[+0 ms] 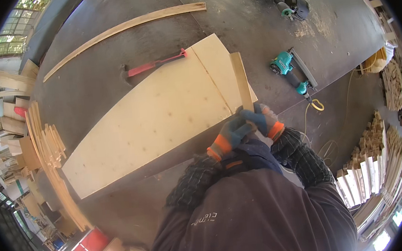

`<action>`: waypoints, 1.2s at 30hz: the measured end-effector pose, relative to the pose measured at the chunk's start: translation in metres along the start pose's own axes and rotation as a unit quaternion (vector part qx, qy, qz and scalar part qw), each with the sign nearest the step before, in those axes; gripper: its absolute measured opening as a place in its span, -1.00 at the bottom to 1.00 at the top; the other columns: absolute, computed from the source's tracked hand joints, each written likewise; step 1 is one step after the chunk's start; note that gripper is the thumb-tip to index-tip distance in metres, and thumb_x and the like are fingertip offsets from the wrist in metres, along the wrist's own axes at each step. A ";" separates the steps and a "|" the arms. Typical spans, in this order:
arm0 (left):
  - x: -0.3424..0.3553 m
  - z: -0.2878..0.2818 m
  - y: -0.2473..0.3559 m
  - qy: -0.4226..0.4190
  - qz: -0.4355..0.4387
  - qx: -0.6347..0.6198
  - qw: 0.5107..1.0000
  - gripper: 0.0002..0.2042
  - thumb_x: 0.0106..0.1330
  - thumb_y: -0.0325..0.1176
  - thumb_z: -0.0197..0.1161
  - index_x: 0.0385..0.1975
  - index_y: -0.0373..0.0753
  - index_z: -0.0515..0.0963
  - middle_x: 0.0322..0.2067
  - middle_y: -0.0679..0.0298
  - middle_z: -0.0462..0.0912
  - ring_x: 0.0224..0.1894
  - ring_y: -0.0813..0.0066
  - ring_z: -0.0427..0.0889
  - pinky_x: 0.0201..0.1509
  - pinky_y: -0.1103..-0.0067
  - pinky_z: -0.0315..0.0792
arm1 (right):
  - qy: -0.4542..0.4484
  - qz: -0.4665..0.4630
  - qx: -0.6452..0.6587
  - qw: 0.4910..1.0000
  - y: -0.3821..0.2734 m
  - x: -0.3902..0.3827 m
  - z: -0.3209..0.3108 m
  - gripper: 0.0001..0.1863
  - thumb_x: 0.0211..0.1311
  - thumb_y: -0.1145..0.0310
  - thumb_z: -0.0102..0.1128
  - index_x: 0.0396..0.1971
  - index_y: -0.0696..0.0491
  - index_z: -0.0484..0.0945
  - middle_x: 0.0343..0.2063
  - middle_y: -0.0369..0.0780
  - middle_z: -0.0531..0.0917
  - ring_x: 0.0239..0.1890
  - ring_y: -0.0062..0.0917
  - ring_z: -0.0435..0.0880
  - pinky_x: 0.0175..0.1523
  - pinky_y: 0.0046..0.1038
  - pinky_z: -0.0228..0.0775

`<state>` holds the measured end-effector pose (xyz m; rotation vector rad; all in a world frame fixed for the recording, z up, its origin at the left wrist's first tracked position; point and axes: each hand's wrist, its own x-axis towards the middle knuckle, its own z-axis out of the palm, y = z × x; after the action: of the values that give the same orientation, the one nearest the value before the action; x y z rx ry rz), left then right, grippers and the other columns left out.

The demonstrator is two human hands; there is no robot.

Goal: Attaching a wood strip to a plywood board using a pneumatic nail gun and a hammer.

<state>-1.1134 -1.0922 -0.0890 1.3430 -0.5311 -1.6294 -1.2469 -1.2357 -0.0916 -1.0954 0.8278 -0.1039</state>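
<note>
Both my hands are in work gloves with orange cuffs, close together at the near edge of a large pale wooden board point(157, 112). A short wooden strip point(241, 81) lies across the board's right part, its near end running into my fingers. My right hand point(263, 119) is closed around that end. Beside it my left hand point(234, 134) is closed, its fingertips against the right hand; whatever they pinch is hidden. The board has one curved far edge and a straight brown line across it near the strip.
A red-handled hammer point(156, 64) lies at the board's far edge. To the right is a teal nail gun point(292, 71) with a yellow hose point(317, 105); a green nail gun point(281, 0) lies farther off. A long thin strip point(125, 27) rests on the dark tabletop point(153, 2). Wood stacks point(363, 176) stand right.
</note>
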 end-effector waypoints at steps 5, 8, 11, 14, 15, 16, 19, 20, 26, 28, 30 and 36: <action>-0.030 -0.033 -0.026 0.033 -0.074 -0.037 0.996 -0.65 0.44 -0.24 0.37 0.07 -0.32 0.61 -0.25 0.32 0.74 -0.44 0.66 0.61 -0.34 0.67 0.52 | 0.210 -0.031 -0.287 0.934 0.001 0.063 -0.039 -0.53 0.29 0.06 0.42 -0.03 0.15 0.69 -0.38 -0.21 0.75 -0.34 -0.56 0.68 -0.24 -0.35 0.51; -0.057 -0.057 -0.043 0.055 -0.047 -0.078 0.994 -0.62 0.38 -0.26 0.43 0.09 -0.33 0.61 -0.26 0.33 0.73 -0.43 0.66 0.61 -0.30 0.66 0.53 | 0.239 -0.102 -0.362 0.895 0.023 0.126 -0.058 -0.48 0.26 0.02 0.41 -0.01 0.17 0.67 -0.34 -0.13 0.78 -0.29 -0.35 0.74 -0.17 -0.26 0.54; -0.078 -0.077 -0.051 0.074 -0.084 -0.071 0.991 -0.60 0.35 -0.26 0.46 0.09 -0.32 0.61 -0.26 0.36 0.72 -0.38 0.67 0.62 -0.26 0.63 0.54 | 0.264 -0.084 -0.364 0.889 0.040 0.152 -0.068 -0.46 0.27 0.02 0.39 0.02 0.19 0.66 -0.32 -0.09 0.78 -0.24 -0.23 0.77 -0.12 -0.21 0.55; -0.084 -0.082 -0.059 0.066 -0.109 -0.105 0.986 -0.58 0.34 -0.24 0.47 0.10 -0.33 0.61 -0.24 0.37 0.70 -0.29 0.68 0.63 -0.19 0.62 0.55 | 0.247 -0.041 -0.365 0.897 0.037 0.149 -0.070 -0.44 0.27 0.04 0.41 0.06 0.20 0.65 -0.29 -0.10 0.78 -0.27 -0.30 0.76 -0.15 -0.22 0.55; -0.084 -0.080 -0.064 0.059 -0.111 -0.128 0.984 -0.58 0.34 -0.23 0.48 0.10 -0.33 0.62 -0.23 0.37 0.69 -0.26 0.68 0.63 -0.17 0.61 0.56 | 0.226 -0.033 -0.366 0.902 0.033 0.143 -0.071 -0.44 0.26 0.06 0.41 0.07 0.21 0.64 -0.27 -0.11 0.78 -0.29 -0.33 0.75 -0.16 -0.24 0.55; -0.082 -0.077 -0.070 0.044 -0.086 -0.114 0.989 -0.57 0.34 -0.21 0.48 0.10 -0.34 0.62 -0.22 0.36 0.70 -0.22 0.67 0.63 -0.13 0.61 0.56 | 0.191 -0.040 -0.360 0.912 0.029 0.136 -0.069 -0.44 0.26 0.08 0.42 0.08 0.22 0.63 -0.26 -0.11 0.78 -0.30 -0.37 0.75 -0.17 -0.25 0.56; -0.071 -0.064 -0.100 0.022 -0.023 -0.037 0.999 -0.53 0.34 -0.15 0.48 0.10 -0.35 0.63 -0.16 0.33 0.71 -0.12 0.64 0.62 -0.03 0.60 0.55 | 0.116 0.010 -0.288 0.950 0.017 0.109 -0.069 -0.48 0.29 0.15 0.42 0.10 0.22 0.62 -0.24 -0.18 0.78 -0.32 -0.50 0.72 -0.20 -0.39 0.56; -0.066 -0.059 -0.111 0.020 -0.014 0.013 1.000 -0.52 0.34 -0.13 0.48 0.11 -0.36 0.63 -0.13 0.32 0.71 -0.10 0.63 0.62 0.00 0.60 0.54 | 0.109 0.010 -0.226 0.968 0.018 0.098 -0.066 -0.50 0.30 0.17 0.41 0.10 0.22 0.62 -0.24 -0.19 0.77 -0.32 -0.52 0.72 -0.21 -0.42 0.57; -0.027 -0.022 -0.141 0.056 0.150 0.066 0.985 -0.56 0.42 -0.23 0.37 0.20 -0.32 0.57 0.12 0.17 0.67 0.03 0.42 0.65 0.11 0.46 0.56 | 0.094 0.044 0.021 0.994 -0.013 0.062 -0.046 -0.56 0.38 0.23 0.37 0.10 0.20 0.59 -0.16 -0.20 0.75 -0.25 -0.52 0.76 -0.20 -0.44 0.66; -0.027 -0.002 -0.132 0.051 0.066 -0.326 0.942 -0.58 0.45 -0.29 0.34 0.25 -0.28 0.54 0.15 0.14 0.67 0.08 0.33 0.68 0.13 0.37 0.58 | 0.030 0.024 0.095 0.995 -0.031 0.060 -0.041 -0.58 0.41 0.24 0.36 0.10 0.21 0.58 -0.13 -0.19 0.74 -0.20 -0.50 0.78 -0.20 -0.40 0.68; -0.020 0.023 -0.117 0.077 0.085 -0.380 0.918 -0.53 0.45 -0.29 0.34 0.30 -0.27 0.48 0.16 0.11 0.66 0.11 0.25 0.68 0.15 0.29 0.60 | 0.021 0.058 0.091 0.994 -0.039 0.050 -0.039 -0.57 0.45 0.19 0.32 0.10 0.21 0.58 -0.12 -0.17 0.75 -0.18 -0.49 0.78 -0.16 -0.41 0.69; 0.002 0.086 -0.100 0.072 0.151 -0.511 0.843 -0.39 0.43 -0.24 0.37 0.41 -0.31 0.36 0.21 -0.02 0.61 0.22 0.02 0.63 0.31 0.14 0.53 | -0.117 -0.097 -0.124 0.981 -0.014 0.024 -0.059 -0.53 0.53 0.08 0.14 0.11 0.21 0.59 -0.09 -0.11 0.76 -0.14 -0.44 0.80 -0.09 -0.40 0.70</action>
<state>-1.2312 -1.0656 -0.1431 0.5148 0.2317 -1.2074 -1.2636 -1.2977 -0.1048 -1.3937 0.5296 -0.0323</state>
